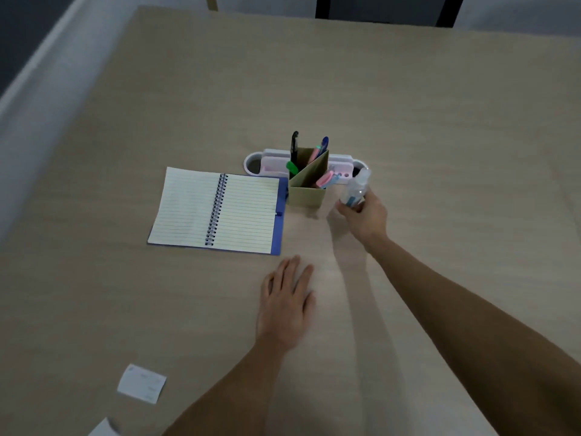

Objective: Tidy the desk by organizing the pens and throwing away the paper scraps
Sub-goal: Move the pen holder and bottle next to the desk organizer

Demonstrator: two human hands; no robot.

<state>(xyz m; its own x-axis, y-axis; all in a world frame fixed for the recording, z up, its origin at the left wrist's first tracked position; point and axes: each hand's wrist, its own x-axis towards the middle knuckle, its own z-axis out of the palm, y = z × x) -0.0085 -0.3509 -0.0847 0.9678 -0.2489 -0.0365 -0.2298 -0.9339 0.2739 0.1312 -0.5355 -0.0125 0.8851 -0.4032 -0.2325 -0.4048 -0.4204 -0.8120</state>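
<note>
Nearest my view, two paper scraps lie on the table (440,121): one white scrap (141,383) toward the near left corner, a second scrap (103,428) cut off by the bottom edge. I judge both light and limp, flat to the surface, best pinched by a lifted edge or slid to the table's rim.

Further in, my left hand (287,305) rests palm down, fingers spread and empty, just short of an open spiral notebook (217,210).

To its right, my right hand (361,212) is closed around a small clear bottle (355,188), tilted and blurred, held just beside the green pen holder (306,187). The bottle looks rigid, light and smooth, so a grip around its body suits it.

The pens (322,146) already stand in the holder's two compartments: a black pen (294,146) and a green marker (292,167) on the left, pink and blue ones on the right. Slim and stiff, they would lift by the upper barrel.

Behind the holder sits a white organizer tray (267,158), touching or nearly so.
</note>
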